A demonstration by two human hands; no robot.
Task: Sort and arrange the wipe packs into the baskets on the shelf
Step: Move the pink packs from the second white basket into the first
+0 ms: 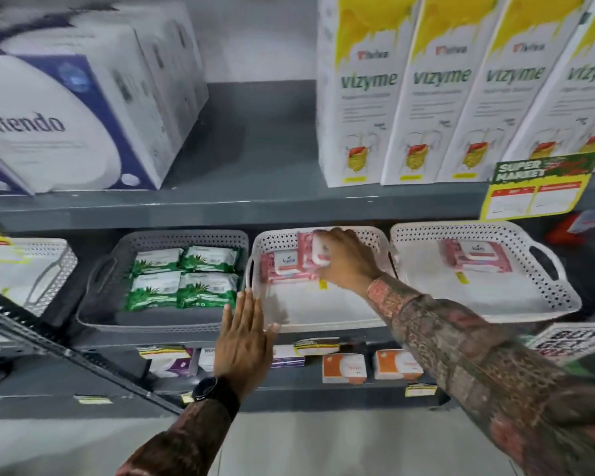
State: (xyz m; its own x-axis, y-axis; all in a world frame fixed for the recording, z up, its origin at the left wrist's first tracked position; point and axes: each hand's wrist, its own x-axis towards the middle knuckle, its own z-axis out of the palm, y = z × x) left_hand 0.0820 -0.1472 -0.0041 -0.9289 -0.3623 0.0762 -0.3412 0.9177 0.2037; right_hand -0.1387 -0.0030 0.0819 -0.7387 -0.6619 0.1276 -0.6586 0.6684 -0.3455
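On the middle shelf stand three perforated baskets. The grey basket [97,280] holds several green wipe packs [186,278]. In the back of the middle white basket [323,317] lie pink wipe packs [282,267], and my right hand [346,259] is closed around one pink pack [320,252] there. The right white basket [529,304] holds a single pink pack [474,255]. My left hand [243,338] is flat with fingers straight, resting against the front left corner of the middle basket, holding nothing.
The upper shelf carries large white-and-blue boxes [66,108] at left and tall yellow-and-white cartons [426,91] at right. A yellow price sign [536,190] hangs from the shelf edge. Another white basket [31,266] sits far left. Small boxes [344,367] line the lower shelf.
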